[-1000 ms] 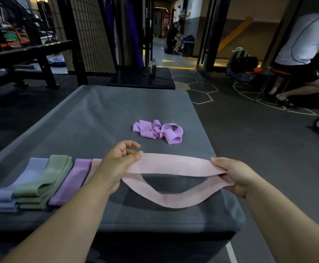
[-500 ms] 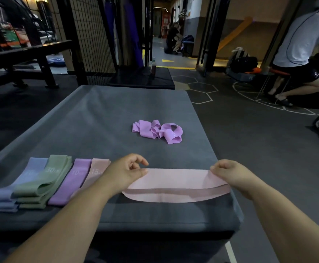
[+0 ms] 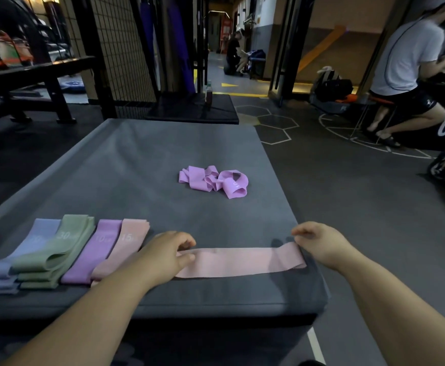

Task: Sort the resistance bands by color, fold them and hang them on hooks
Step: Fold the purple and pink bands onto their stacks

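Now we have the pink band (image 3: 239,261) lying flat along the near edge of the counter (image 3: 147,165). Our left hand (image 3: 168,254) has its grip curled on the band's left end, thumb on top. Our right hand (image 3: 319,244) covers the right end with bent fingers; whether that grip pinches it we cannot tell. At near left lie four folded bands (image 3: 65,241) side by side. A crumpled purple heap (image 3: 213,180) sits farther off, mid-counter.
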